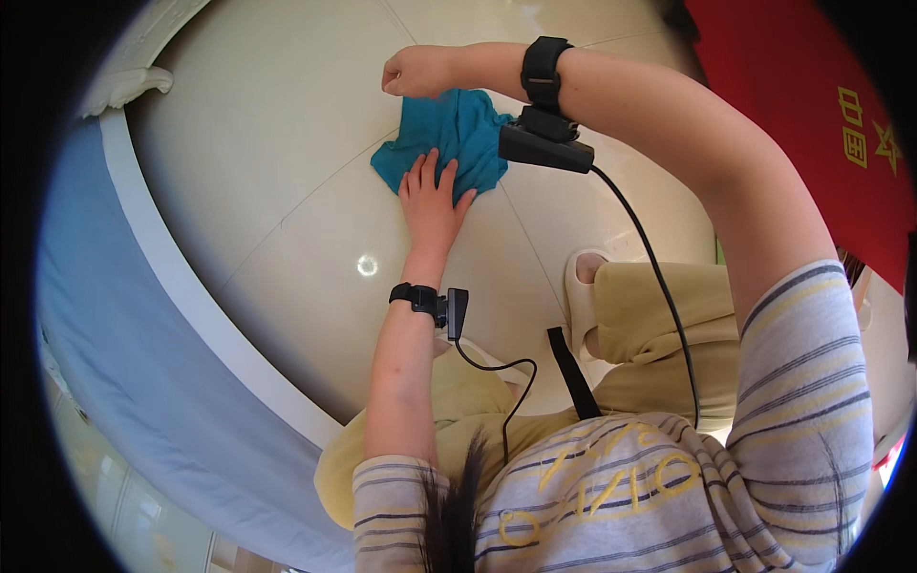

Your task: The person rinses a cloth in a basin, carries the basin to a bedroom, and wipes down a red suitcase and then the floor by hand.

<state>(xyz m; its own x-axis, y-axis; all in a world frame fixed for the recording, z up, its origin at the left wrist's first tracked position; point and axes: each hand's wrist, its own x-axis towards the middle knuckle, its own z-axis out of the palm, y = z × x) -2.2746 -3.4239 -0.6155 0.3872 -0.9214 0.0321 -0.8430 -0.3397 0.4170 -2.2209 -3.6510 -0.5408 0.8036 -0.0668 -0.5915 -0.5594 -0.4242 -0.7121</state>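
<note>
A teal cloth (458, 132) lies crumpled on the pale tiled floor before me. My left hand (433, 197) rests palm down on its near edge, fingers spread over the fabric. At the far edge my right hand (419, 71) is curled into a fist, with the cloth running up to its underside. The fingertips of that hand are hidden, but it appears to grip the cloth's far corner. Each wrist wears a black strap with a small cabled device, the right one (548, 140) hanging over the cloth's right side.
A white bed frame (215, 336) with blue fabric (136, 344) curves along the left, its carved white end (132, 89) jutting out. Red fabric (788, 93) bearing yellow writing and a star hangs at upper right. My slippered foot (584, 286) and a black strap (573, 372) are close by.
</note>
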